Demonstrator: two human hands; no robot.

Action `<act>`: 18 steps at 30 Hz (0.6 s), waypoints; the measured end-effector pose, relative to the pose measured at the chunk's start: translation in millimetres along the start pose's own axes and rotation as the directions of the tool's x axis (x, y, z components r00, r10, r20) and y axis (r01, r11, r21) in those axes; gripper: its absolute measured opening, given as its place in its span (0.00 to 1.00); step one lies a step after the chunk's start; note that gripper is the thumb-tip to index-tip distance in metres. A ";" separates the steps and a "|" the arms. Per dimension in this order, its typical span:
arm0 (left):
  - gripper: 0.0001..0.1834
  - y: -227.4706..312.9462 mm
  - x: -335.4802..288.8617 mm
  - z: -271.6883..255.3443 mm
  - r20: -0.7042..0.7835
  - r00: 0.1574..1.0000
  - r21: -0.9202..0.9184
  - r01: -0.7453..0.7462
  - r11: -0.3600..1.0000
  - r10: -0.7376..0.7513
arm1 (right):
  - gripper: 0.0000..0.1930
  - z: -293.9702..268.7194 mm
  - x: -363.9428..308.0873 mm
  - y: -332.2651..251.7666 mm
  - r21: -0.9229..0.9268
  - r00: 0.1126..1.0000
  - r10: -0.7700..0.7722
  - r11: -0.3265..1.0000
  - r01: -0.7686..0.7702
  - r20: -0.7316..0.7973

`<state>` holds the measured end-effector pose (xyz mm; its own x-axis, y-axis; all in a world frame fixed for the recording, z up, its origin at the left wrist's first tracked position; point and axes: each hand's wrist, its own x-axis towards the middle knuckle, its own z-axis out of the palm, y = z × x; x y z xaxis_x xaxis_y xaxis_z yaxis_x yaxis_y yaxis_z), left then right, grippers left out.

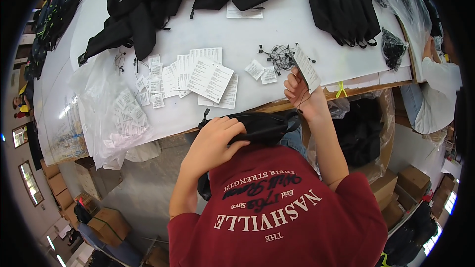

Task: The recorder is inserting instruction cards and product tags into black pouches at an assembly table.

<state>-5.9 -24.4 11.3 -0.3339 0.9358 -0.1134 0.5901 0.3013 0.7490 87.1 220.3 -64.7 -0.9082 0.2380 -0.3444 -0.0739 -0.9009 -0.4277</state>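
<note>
My left hand (215,138) is closed on a black fabric bag (260,127) that lies across my lap at the table's front edge. A black zipper pull (205,115) sticks up beside that hand. My right hand (303,95), raised to the right over the edge, pinches a white printed card tag (307,69). A thin dark string with a small black end hangs below its fingers. Just beyond the tag lies a tangle of black tag strings (280,58). Loose printed cards (210,78) overlap in a pile on the table, left of the strings, with smaller white labels (155,84) beside them.
More black bags (341,12) are heaped along the table's far side. A clear plastic bag (111,118) of labels hangs over the front left edge. Right of me stands an open, plastic-lined box (363,133) with black goods. Another person's arm (429,49) shows at far right.
</note>
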 end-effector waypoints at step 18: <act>0.11 6.5 3.2 1.8 -0.019 1.000 0.042 -0.013 0.999 0.013 | 0.07 31.7 -13.8 4.1 -0.360 0.876 -0.254 0.928 0.100 -0.410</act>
<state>-1.9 -19.2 14.6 -0.3396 0.9362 -0.0912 0.6249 0.2970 0.7221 86.3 201.9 -35.2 -0.6080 0.5858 -0.5360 -0.0110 -0.6812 -0.7320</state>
